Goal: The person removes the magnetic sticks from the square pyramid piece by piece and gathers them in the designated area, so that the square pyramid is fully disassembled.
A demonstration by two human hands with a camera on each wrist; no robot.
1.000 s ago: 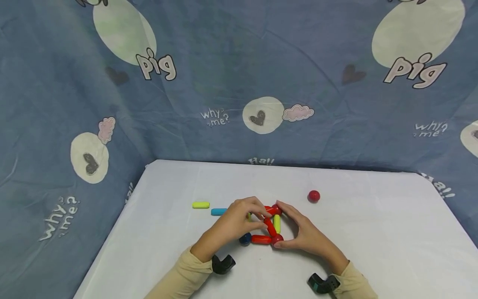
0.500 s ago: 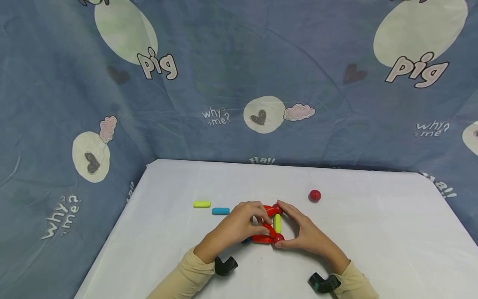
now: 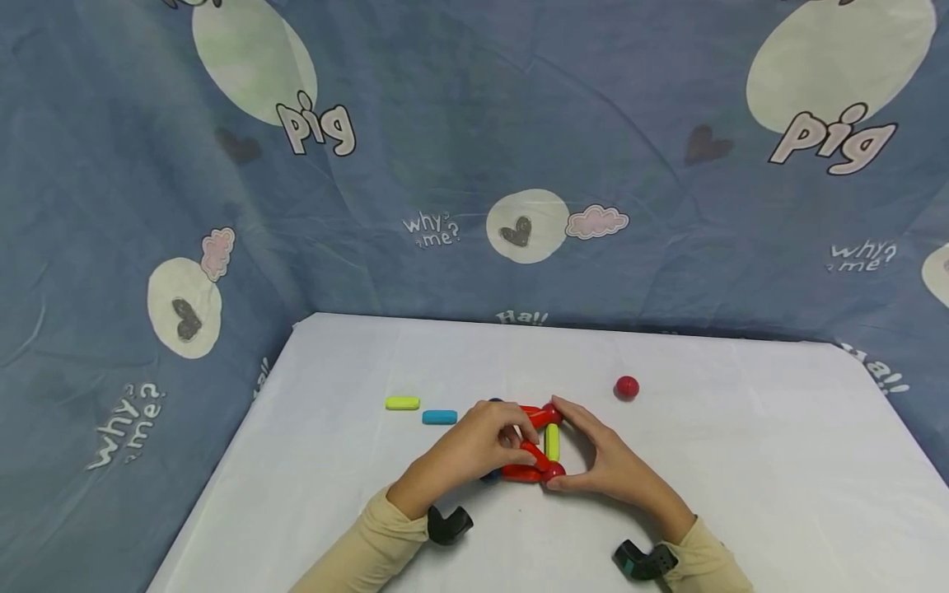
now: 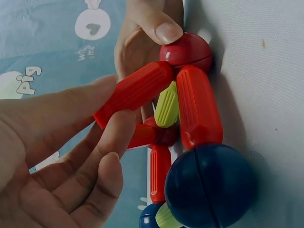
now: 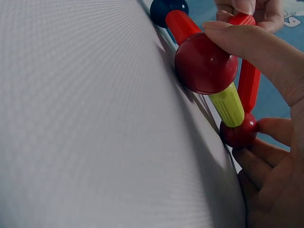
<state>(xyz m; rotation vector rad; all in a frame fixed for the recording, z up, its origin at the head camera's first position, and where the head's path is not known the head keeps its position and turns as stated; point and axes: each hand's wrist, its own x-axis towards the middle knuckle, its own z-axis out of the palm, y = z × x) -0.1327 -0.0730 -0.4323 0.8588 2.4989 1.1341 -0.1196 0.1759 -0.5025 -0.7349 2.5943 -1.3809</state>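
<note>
My left hand (image 3: 474,449) pinches a red rod (image 4: 137,90) between thumb and forefinger; its far end meets the near red ball (image 4: 187,51). From that ball another red rod (image 4: 199,107) runs to a dark blue ball (image 4: 211,185). A yellow-green rod (image 3: 552,442) joins the near red ball to the far red ball (image 5: 239,130). My right hand (image 3: 611,465) grips this side, thumb on the near ball and fingers at the far one. More red rods (image 4: 160,173) and a second blue ball (image 4: 150,216) are partly hidden behind my left hand.
On the white table (image 3: 741,445), a loose yellow-green rod (image 3: 403,403) and a blue rod (image 3: 440,417) lie left of the hands. A single red ball (image 3: 627,388) rests behind my right hand. Printed blue cloth (image 3: 415,148) hangs behind the table.
Since a second ago my left hand has shifted slightly right and lower, tilting its red rod further down over the near rods. My right hand keeps its grip on the two red balls.
</note>
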